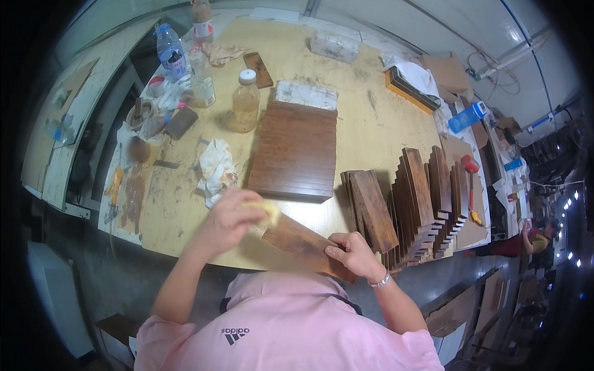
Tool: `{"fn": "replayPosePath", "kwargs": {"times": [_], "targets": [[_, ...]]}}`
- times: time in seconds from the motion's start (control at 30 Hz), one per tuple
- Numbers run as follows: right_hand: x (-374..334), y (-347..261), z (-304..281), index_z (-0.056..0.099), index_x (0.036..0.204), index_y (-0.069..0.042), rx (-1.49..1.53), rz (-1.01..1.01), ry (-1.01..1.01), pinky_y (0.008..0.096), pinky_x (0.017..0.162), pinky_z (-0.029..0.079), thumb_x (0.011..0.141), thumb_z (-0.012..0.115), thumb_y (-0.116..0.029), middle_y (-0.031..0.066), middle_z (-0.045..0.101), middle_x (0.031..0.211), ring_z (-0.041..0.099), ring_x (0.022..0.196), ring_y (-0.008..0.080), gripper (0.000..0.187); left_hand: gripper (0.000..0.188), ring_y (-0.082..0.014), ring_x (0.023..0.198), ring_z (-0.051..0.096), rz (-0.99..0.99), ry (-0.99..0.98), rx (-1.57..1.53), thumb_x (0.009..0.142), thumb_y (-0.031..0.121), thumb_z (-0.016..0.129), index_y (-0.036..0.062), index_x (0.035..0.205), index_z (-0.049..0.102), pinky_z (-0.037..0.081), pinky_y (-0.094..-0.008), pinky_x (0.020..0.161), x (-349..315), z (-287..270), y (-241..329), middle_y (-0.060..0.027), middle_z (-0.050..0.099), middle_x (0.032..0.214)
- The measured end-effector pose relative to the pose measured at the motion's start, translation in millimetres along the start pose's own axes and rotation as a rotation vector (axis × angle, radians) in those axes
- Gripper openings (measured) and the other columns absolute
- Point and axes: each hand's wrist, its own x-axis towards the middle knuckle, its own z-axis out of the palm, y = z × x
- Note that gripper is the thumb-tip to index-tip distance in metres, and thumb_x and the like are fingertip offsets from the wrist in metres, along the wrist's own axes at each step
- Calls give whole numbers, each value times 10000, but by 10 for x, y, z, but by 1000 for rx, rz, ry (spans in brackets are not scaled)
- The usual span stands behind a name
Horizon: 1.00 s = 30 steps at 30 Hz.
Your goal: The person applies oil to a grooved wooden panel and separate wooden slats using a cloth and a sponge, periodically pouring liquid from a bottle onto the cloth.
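My left hand [230, 222] grips a small yellow sponge [270, 211], blurred by motion, at the left end of a brown wooden board [301, 245]. My right hand [357, 255] is closed on the board's right end, thumb on top, and holds it slanted at the table's near edge, in front of my body. Just beyond lies a neat stack of dark brown boards [296, 151], with a whitish block [306, 95] at its far end. To the right of my right hand, several more boards [371, 207] lean together in rows.
A crumpled stained cloth [216, 166] lies left of the stack, near a capped bottle of cloudy liquid [245, 102]. Several bottles, such as a blue-tinted one [170, 52], crowd the far left. A red-headed mallet [470, 166] lies at the right edge.
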Motion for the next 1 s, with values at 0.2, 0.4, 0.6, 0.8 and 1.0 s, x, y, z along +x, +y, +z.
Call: {"fn": "replayPosePath", "kwargs": {"times": [0.2,0.4,0.6,0.8,1.0], "targets": [[-67,-74,-51,655,824,13,-91,68,35,465,693,485,865,642,-292,277,599,755,598,719,437,309,449,-313,1031,578,70,-102,-45,720,-70,626,159,1072,783,486,-390,904,1,7,187,-110,661,1076],[-174,-68,-72,649,787,-3,-160,121,153,486,678,481,852,646,-301,272,608,748,607,733,458,306,391,-306,990,580,-71,-114,25,735,-55,652,166,1022,801,494,-374,869,-197,-81,149,-108,660,1019],[-106,-158,-20,638,761,5,-270,41,163,472,627,473,850,652,-299,267,594,709,593,674,446,318,355,-305,1002,580,-99,-72,6,764,-29,684,148,1052,794,491,-384,876,-241,70,102,-119,649,1070],[-228,282,53,560,704,29,71,103,267,352,497,360,823,671,-157,114,437,563,421,537,127,246,360,-324,1043,576,-360,77,145,792,-16,673,154,1088,786,474,-397,938,-780,-277,-315,-130,644,1117],[-221,185,193,532,704,-28,207,130,193,263,540,292,901,652,-74,-75,420,674,361,651,41,235,368,-364,1058,573,-640,563,556,820,-15,620,150,1115,765,458,-437,966,-1639,-1167,-1547,-161,656,1064]]}}
